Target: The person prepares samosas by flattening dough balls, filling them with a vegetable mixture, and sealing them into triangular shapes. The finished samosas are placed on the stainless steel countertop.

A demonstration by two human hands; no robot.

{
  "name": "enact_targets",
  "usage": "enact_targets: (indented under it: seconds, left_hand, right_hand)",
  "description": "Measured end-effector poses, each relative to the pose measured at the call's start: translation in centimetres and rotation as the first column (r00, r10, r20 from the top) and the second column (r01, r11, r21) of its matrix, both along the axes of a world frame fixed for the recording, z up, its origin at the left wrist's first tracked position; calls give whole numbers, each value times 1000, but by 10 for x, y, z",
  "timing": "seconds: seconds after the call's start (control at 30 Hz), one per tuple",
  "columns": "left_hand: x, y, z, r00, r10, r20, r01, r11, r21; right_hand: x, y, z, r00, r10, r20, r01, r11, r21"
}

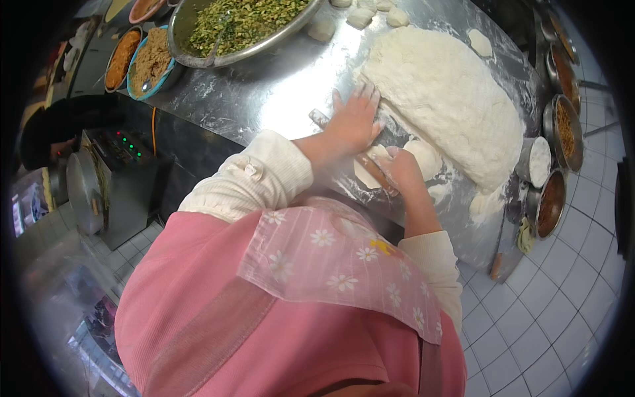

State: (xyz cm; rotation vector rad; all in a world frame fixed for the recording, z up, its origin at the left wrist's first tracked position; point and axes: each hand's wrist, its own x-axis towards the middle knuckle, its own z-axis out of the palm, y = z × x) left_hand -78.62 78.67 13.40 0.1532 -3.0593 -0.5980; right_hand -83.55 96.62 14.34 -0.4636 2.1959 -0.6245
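Note:
My left hand (353,119) lies palm down across a wooden rolling pin (373,171), fingers spread; one floury end of the pin sticks out on the far side of the wrist. Under the pin is a flattened piece of dough (366,174) on the floured metal worktop (278,89). My right hand (403,171) is bent at the pin's lower end and the dough's edge; which of them its fingers grip is unclear. Beside it sits a round piece of dough (424,158). Beyond both hands spreads a large slab of dough (446,89).
A steel bowl of chopped green filling (292,39) and bowls of orange (122,59) and brown (153,57) filling stand at upper left. Small dough pieces (360,18) lie at the top. Right are a flour container (539,163), more bowls (550,203) and a wooden-handled blade (497,265).

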Motion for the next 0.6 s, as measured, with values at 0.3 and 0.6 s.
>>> enact_targets:
  seconds: [0.3, 0.6]
  left_hand:
    - [76, -170, 4, 983, 156, 96, -135, 971, -199]
    - [137, -95, 14, 889, -192, 416, 247, 966, -82]
  right_hand:
    - [-38, -59, -8, 861, -485, -154, 369, 803, -467]
    - [-9, 41, 33, 554, -755, -351, 635, 656, -408]
